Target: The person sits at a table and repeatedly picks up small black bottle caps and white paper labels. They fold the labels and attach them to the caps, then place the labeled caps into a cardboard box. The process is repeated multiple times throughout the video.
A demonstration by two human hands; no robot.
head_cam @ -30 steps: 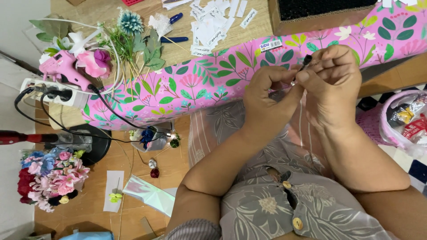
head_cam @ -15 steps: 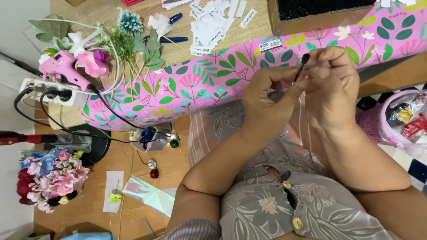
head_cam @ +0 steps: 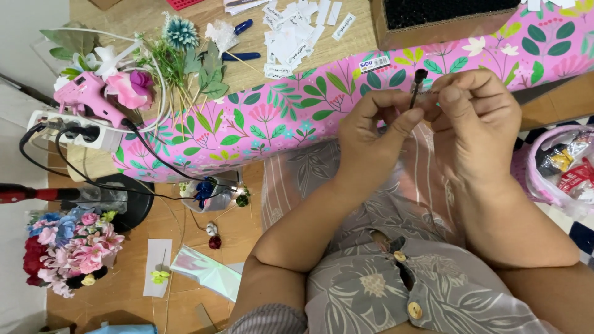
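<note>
Centre-right of frame: left hand [head_cam: 377, 133] and right hand [head_cam: 479, 120], fingers pressed together, both pinching a thin dark stick [head_cam: 417, 86] before the pink floral table edge [head_cam: 260, 117].

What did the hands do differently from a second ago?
Barely anything: the left hand and right hand stayed pinched together on the small dark stick, shifting only slightly. The pink glue gun and paper slips on the table stayed put.

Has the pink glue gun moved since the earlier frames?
No. The pink glue gun lies in the same spot beside the white power strip on the table.
</note>
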